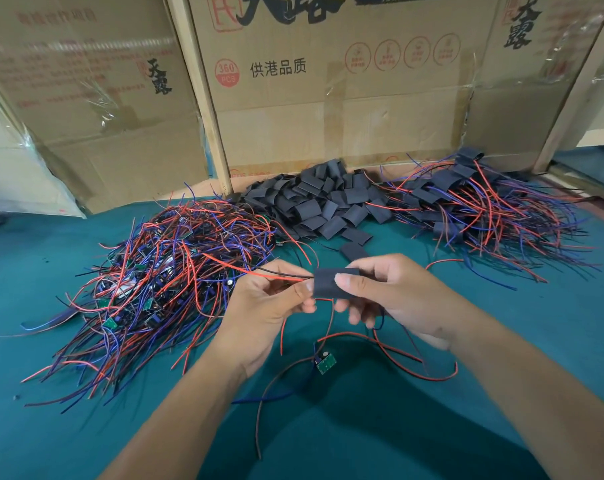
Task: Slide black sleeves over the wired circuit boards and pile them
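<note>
Cardboard boxes stand across the top of the frame behind a green table. At centre, the right hand pinches a black sleeve between thumb and fingers, holding it level. The left hand has its fingers curled round a red and a black wire and feeds their ends into the sleeve's left mouth. Whether a circuit board is already inside the sleeve cannot be told.

Just below the hands a small green board lies on the table with loose wires trailing from it. At left of the frame sits the heap of bare wired boards; at upper centre the pile of empty sleeves; at upper right the pile of finished pieces.

The likely snags are these: the sleeve is flat and soft, so a hard pinch could close its mouth and make a board's corner catch on the lip. The wires running back toward the left heap may be tangled there, and a tug could drag other boards along. A loose grip on thin wires could also let them slip back out.
</note>
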Available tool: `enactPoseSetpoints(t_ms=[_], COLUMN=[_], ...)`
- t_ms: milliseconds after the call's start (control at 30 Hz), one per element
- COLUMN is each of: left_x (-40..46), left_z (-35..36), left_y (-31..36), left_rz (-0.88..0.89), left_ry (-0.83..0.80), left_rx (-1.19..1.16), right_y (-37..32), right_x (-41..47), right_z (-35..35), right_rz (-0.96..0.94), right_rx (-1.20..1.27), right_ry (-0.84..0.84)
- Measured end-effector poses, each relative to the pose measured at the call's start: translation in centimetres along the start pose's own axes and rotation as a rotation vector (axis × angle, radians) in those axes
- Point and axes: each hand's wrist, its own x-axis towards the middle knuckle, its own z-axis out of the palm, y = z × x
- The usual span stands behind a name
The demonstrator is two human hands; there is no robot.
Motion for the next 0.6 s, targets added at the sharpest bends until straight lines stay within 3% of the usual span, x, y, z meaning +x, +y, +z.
enactPoseSetpoints(t_ms=[300, 600], left_x=[-0.1, -0.08], left_z=[-0.05, -0.13], left_y=[0.49, -0.04], left_rz=[0.134, 0.133], left_ry=[-0.046, -0.051], left_rx=[0.161, 0.256], right_y=[-0.16, -0.35], right_x=[-0.14, -0.3], right_z=[0.07, 0.42], right_rz=[0.079, 0.088], right_rx=[0.161, 0.12], right_ry=[-0.066, -0.054])
